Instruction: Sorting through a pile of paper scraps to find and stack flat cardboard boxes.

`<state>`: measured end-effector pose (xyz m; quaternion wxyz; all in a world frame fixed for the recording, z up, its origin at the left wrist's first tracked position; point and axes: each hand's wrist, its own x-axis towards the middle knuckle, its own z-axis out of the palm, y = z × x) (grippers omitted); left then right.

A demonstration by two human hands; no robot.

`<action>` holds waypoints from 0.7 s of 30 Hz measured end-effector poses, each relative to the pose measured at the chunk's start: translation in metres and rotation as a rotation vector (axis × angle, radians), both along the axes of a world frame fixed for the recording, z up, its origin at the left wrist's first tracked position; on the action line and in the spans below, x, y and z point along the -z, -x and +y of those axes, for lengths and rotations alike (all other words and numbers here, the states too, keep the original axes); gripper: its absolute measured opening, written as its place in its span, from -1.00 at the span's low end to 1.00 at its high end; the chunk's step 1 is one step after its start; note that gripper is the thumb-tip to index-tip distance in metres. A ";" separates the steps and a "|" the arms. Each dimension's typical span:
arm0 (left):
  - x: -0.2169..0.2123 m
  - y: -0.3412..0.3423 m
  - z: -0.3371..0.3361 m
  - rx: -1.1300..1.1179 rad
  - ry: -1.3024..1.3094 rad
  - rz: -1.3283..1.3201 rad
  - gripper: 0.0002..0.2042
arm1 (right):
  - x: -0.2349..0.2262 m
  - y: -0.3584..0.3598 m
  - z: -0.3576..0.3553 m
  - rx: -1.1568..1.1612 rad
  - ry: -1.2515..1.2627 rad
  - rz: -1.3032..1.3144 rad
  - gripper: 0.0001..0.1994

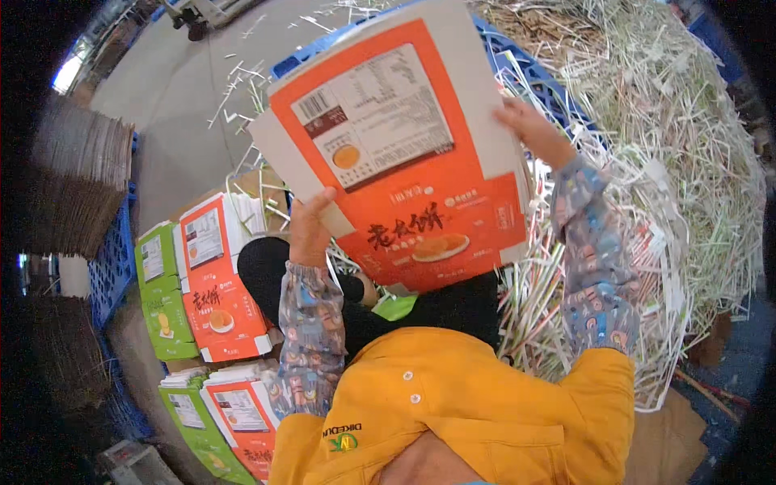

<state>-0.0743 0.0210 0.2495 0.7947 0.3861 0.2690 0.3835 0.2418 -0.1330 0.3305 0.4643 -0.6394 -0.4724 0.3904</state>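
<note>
Up front, one orange carton sheet point(404, 153) is gripped by left hand point(309, 230) and right hand point(529, 129), fingers clenched on its edges; four printed stacks point(218, 299) lie left

Grey concrete floor point(174, 89) strewn with paper strips point(687, 145), blue pallets point(109, 259), daylight far left.

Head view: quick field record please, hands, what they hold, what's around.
left hand: grips lower left edge of the orange carton blank
right hand: holds its right edge
blank state: flat, unfolded, raised in front of the person
stacks: orange and green blanks, at left
paper strips: large heap, at right
pallet: blue, under the heap
</note>
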 end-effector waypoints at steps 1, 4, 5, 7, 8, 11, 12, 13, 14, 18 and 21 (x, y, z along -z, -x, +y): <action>0.007 -0.004 0.003 -0.034 -0.005 -0.006 -0.62 | 0.029 0.001 -0.013 0.024 -0.008 0.014 -0.50; 0.015 -0.012 0.009 0.013 0.026 -0.034 -0.61 | 0.061 0.024 -0.032 0.183 -0.106 0.007 -0.59; 0.012 -0.011 0.007 0.010 0.087 -0.016 -0.60 | 0.062 0.023 -0.037 0.185 -0.092 0.021 -0.59; 0.039 -0.011 0.005 0.092 0.154 -0.086 -0.62 | 0.057 0.020 -0.042 0.186 -0.096 0.484 -0.68; 0.060 -0.014 0.002 0.184 0.210 -0.179 -0.63 | 0.061 0.017 -0.046 0.193 -0.090 0.490 -0.68; 0.139 -0.021 -0.033 0.264 0.348 -0.154 -0.67 | 0.083 0.010 -0.037 0.261 -0.020 0.448 -0.67; 0.145 -0.029 -0.048 0.243 0.263 0.003 -0.68 | 0.104 -0.005 -0.043 0.270 -0.012 0.453 -0.67; 0.144 -0.029 -0.058 0.209 0.178 0.163 -0.69 | 0.103 -0.004 -0.036 0.134 -0.051 -0.007 -0.67; 0.142 -0.023 -0.057 0.202 0.190 0.172 -0.69 | 0.104 -0.001 -0.033 -0.011 -0.092 -0.463 -0.67; 0.130 -0.020 -0.036 0.331 0.269 0.134 -0.70 | 0.166 -0.032 -0.080 -0.147 0.000 -0.225 -0.61; 0.135 -0.012 -0.040 0.350 0.327 0.308 -0.70 | 0.180 0.007 -0.086 0.031 0.126 -0.218 -0.59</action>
